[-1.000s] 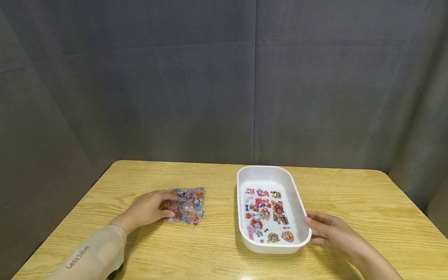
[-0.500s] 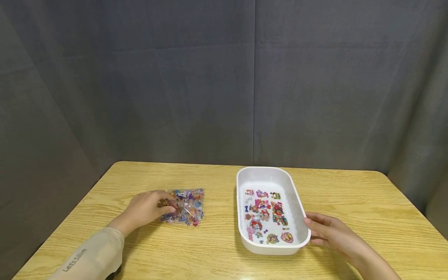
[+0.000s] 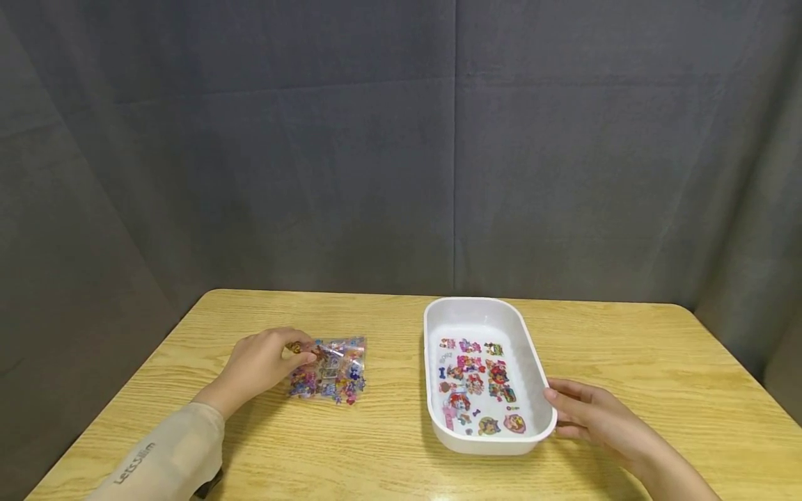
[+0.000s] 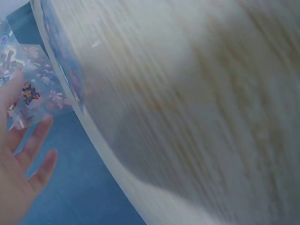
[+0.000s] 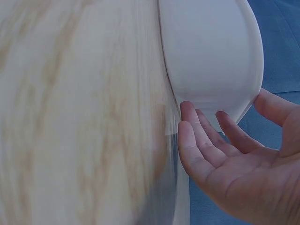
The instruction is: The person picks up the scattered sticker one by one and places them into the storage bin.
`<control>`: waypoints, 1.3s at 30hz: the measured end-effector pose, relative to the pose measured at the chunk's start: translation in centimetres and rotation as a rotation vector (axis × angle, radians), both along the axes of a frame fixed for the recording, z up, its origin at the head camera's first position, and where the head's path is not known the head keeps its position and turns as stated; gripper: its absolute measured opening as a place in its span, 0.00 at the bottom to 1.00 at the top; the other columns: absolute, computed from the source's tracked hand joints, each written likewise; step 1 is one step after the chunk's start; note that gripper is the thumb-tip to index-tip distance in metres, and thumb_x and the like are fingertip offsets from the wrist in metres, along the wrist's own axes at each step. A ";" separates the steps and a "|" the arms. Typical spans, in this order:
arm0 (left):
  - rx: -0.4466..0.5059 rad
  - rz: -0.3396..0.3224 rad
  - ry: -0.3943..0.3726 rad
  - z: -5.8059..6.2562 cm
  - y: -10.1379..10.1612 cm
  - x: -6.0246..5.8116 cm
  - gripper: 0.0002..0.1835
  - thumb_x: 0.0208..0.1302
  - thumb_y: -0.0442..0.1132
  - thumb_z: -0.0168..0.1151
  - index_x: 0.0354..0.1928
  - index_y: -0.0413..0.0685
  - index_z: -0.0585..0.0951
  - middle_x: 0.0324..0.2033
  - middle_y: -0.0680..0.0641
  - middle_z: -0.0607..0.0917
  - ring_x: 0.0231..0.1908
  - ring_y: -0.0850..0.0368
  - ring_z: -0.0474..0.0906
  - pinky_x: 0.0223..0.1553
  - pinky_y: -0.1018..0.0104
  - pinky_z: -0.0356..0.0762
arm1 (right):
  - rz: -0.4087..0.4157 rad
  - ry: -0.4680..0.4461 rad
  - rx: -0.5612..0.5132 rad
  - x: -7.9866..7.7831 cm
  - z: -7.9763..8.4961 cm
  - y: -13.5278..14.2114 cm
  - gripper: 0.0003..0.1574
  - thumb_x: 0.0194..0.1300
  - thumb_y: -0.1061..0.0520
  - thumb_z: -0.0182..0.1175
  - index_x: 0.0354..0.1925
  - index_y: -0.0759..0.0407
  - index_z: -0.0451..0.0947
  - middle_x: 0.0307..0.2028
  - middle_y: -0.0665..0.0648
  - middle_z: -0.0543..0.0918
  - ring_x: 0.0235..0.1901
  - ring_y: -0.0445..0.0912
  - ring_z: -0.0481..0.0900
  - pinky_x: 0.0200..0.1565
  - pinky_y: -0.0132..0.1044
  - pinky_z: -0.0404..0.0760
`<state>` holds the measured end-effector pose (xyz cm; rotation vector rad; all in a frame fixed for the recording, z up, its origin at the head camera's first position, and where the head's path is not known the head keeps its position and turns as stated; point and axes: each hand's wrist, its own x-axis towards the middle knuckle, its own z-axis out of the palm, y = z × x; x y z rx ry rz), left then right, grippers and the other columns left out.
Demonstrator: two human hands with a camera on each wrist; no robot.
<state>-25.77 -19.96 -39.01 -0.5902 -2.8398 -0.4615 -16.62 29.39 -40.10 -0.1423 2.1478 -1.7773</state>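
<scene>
My left hand (image 3: 263,363) pinches the near-left part of a clear sticker sheet (image 4: 42,75) between thumb and fingers. The sheet carries small cartoon figures and curls up over more stickers (image 3: 344,386) lying on the table at the left. In the left wrist view the other fingers are spread below it. My right hand (image 3: 598,417) holds the near right corner of a white rectangular tray (image 3: 482,445). Its thumb is at the rim, and the fingers lie against the outer wall (image 5: 211,51). Loose colourful cartoon stickers (image 3: 474,383) lie spread over the tray's floor.
The light wooden table (image 3: 388,431) has rounded far corners. A dark grey curtain (image 3: 401,174) hangs behind it and along both sides. Bare tabletop lies between the sticker sheets and the tray.
My left hand has risen slightly and lifted the sheet's near-left part, so the sheet now bends upward and the stickers beneath show more. The right hand and tray have stayed put.
</scene>
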 end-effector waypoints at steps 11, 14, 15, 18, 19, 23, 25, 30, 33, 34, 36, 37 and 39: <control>-0.019 -0.031 0.041 0.4 1.3 0.2 0.12 0.61 0.50 0.70 0.46 0.59 0.87 0.40 0.57 0.87 0.37 0.58 0.83 0.34 0.55 0.80 | -0.008 -0.005 -0.002 -0.1 -0.2 -0.1 0.43 0.77 0.52 0.51 0.68 0.86 0.48 0.54 0.66 0.79 0.47 0.48 0.82 0.48 0.39 0.82; -0.027 -0.043 0.051 0.6 1.7 0.2 0.13 0.62 0.49 0.69 0.47 0.58 0.87 0.41 0.56 0.87 0.37 0.57 0.83 0.33 0.56 0.80 | -0.005 -0.003 -0.006 0.0 -0.2 -0.1 0.43 0.78 0.52 0.51 0.68 0.87 0.47 0.55 0.67 0.78 0.47 0.48 0.82 0.48 0.39 0.82; -0.027 -0.047 0.052 0.6 1.8 0.2 0.13 0.62 0.50 0.69 0.47 0.58 0.87 0.41 0.56 0.87 0.37 0.56 0.84 0.34 0.56 0.80 | -0.005 -0.003 -0.006 0.0 -0.2 0.0 0.43 0.78 0.52 0.51 0.68 0.87 0.47 0.55 0.67 0.78 0.47 0.48 0.82 0.48 0.39 0.82; -0.022 -0.050 0.054 0.9 2.3 0.2 0.13 0.63 0.51 0.68 0.48 0.58 0.87 0.43 0.55 0.87 0.40 0.54 0.84 0.36 0.54 0.81 | -0.010 -0.010 0.001 0.0 -0.2 0.0 0.44 0.78 0.52 0.51 0.68 0.87 0.47 0.55 0.66 0.78 0.47 0.48 0.82 0.48 0.39 0.82; -0.018 -0.051 0.054 1.0 2.4 0.2 0.14 0.63 0.51 0.68 0.48 0.58 0.87 0.44 0.54 0.87 0.41 0.53 0.84 0.37 0.53 0.81 | -0.010 -0.011 0.005 0.0 -0.2 0.0 0.44 0.78 0.51 0.51 0.68 0.87 0.47 0.55 0.66 0.78 0.47 0.48 0.82 0.48 0.39 0.82; -0.011 -0.049 0.064 1.2 3.1 0.3 0.14 0.64 0.52 0.67 0.48 0.59 0.87 0.45 0.54 0.87 0.43 0.53 0.84 0.39 0.52 0.82 | -0.007 -0.008 0.005 0.0 -0.1 0.0 0.44 0.78 0.52 0.51 0.68 0.87 0.46 0.56 0.69 0.77 0.48 0.49 0.82 0.48 0.40 0.82; -0.010 -0.053 0.074 1.3 3.4 0.4 0.13 0.64 0.52 0.68 0.48 0.59 0.87 0.45 0.54 0.87 0.42 0.53 0.84 0.38 0.53 0.82 | -0.003 -0.007 0.001 -0.1 -0.1 0.0 0.44 0.78 0.52 0.50 0.68 0.87 0.46 0.57 0.70 0.76 0.49 0.50 0.82 0.49 0.40 0.82; -0.021 -0.062 0.110 1.5 4.0 0.6 0.13 0.63 0.51 0.68 0.47 0.59 0.87 0.44 0.55 0.87 0.42 0.54 0.84 0.37 0.54 0.82 | 0.002 -0.009 -0.004 -0.1 0.0 0.0 0.44 0.78 0.52 0.50 0.68 0.87 0.45 0.58 0.71 0.75 0.50 0.51 0.81 0.49 0.40 0.82; -0.019 -0.064 0.126 1.6 4.4 0.6 0.13 0.63 0.52 0.68 0.47 0.60 0.87 0.45 0.55 0.87 0.42 0.54 0.85 0.37 0.54 0.82 | -0.001 -0.009 -0.004 -0.1 0.0 0.1 0.44 0.78 0.52 0.50 0.68 0.87 0.46 0.57 0.69 0.76 0.50 0.50 0.82 0.49 0.39 0.82; -0.016 -0.066 0.130 1.7 4.5 0.7 0.13 0.63 0.52 0.68 0.47 0.60 0.87 0.45 0.55 0.87 0.42 0.54 0.84 0.37 0.54 0.82 | -0.001 -0.010 -0.003 -0.1 0.0 0.1 0.44 0.78 0.52 0.51 0.68 0.87 0.46 0.57 0.69 0.76 0.50 0.50 0.82 0.49 0.39 0.82; -0.010 -0.068 0.135 1.8 4.7 0.8 0.13 0.63 0.52 0.68 0.47 0.60 0.87 0.45 0.56 0.87 0.42 0.54 0.85 0.37 0.54 0.82 | -0.002 -0.007 0.000 -0.1 0.0 0.1 0.44 0.78 0.52 0.51 0.68 0.87 0.47 0.57 0.69 0.76 0.49 0.50 0.82 0.48 0.39 0.82; -0.006 -0.067 0.134 1.9 4.8 0.8 0.13 0.63 0.52 0.68 0.47 0.61 0.87 0.45 0.56 0.87 0.42 0.54 0.85 0.37 0.54 0.82 | -0.002 -0.007 0.001 -0.1 0.0 0.1 0.44 0.78 0.52 0.51 0.68 0.86 0.47 0.57 0.69 0.76 0.49 0.50 0.82 0.48 0.39 0.82; -0.003 -0.072 0.137 2.1 5.1 1.0 0.13 0.63 0.53 0.68 0.47 0.61 0.87 0.45 0.57 0.87 0.43 0.54 0.84 0.37 0.54 0.82 | -0.001 -0.005 0.001 -0.1 0.0 0.1 0.43 0.78 0.52 0.51 0.68 0.86 0.47 0.57 0.69 0.76 0.49 0.50 0.82 0.48 0.39 0.82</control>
